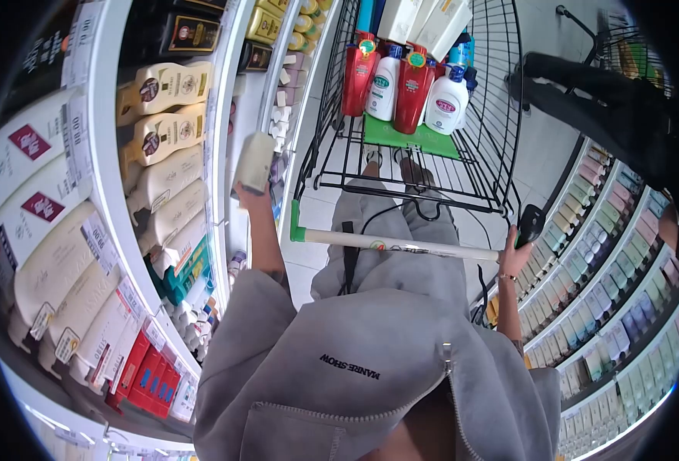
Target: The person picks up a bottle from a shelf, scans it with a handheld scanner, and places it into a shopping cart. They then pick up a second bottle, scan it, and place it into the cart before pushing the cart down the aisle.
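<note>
My left hand grips the lower end of a pale cream bottle, held up between the left shelves and the cart. My right hand is closed round something at the right end of the cart's white handle bar, beside a black handheld device. Inside the black wire cart stand red bottles and white bottles near a green panel. White boxes lie behind them.
Shelves with cream bottles, white packs and red boxes rise on the left. On the right are curved shelves of small pastel items. A person in dark clothing is at the upper right, close to the cart.
</note>
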`<action>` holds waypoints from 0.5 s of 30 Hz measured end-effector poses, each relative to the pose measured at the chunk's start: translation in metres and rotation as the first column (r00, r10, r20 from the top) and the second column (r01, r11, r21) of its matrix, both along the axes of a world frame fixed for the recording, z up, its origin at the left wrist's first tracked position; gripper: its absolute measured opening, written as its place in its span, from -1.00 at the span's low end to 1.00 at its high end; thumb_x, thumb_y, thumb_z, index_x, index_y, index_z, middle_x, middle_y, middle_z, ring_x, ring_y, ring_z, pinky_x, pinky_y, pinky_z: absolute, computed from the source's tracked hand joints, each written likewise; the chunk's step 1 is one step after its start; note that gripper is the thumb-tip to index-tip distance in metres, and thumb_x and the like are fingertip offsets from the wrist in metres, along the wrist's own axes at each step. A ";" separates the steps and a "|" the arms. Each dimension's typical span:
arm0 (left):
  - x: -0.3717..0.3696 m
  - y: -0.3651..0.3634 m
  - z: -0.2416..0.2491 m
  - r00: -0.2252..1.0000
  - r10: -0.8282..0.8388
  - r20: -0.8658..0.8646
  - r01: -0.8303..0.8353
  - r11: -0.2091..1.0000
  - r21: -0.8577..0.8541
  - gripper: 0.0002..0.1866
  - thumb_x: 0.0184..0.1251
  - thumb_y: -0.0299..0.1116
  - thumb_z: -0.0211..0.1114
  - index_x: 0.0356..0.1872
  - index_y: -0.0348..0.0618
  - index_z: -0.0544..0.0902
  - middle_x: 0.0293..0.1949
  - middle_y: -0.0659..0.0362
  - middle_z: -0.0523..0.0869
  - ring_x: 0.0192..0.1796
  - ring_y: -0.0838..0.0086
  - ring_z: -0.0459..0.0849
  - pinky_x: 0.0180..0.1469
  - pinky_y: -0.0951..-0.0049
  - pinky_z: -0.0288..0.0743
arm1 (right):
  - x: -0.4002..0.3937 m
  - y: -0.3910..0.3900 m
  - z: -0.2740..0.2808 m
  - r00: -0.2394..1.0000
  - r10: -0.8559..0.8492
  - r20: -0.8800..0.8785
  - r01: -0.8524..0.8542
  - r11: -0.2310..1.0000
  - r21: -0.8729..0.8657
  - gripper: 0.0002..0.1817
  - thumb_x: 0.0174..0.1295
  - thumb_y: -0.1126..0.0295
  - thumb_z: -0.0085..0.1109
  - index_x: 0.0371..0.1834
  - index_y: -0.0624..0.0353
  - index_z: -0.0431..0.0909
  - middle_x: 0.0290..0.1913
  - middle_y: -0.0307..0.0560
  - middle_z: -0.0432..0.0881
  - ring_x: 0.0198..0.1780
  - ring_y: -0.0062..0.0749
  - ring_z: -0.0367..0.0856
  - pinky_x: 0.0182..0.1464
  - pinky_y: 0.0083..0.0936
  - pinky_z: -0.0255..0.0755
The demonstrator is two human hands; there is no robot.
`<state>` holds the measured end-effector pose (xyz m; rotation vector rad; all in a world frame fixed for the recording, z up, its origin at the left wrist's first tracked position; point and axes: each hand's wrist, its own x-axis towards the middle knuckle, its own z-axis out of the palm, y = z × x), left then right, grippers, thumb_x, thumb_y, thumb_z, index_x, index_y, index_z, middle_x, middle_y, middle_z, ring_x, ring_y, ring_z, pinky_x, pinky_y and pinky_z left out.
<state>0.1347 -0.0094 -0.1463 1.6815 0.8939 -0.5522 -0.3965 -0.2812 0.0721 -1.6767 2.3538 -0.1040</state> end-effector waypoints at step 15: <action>-0.055 -0.024 0.228 0.726 -0.561 0.397 0.388 0.811 0.438 -0.16 -0.11 -0.41 0.53 0.23 -0.40 0.27 0.10 -0.04 0.46 0.11 0.26 0.48 0.18 0.33 0.36 | 0.028 0.006 0.062 0.976 0.193 0.098 -0.175 0.971 -0.166 -0.44 0.19 0.02 0.22 -0.04 0.34 0.39 -0.25 0.11 0.57 -0.27 -0.13 0.54 -0.14 -0.30 0.39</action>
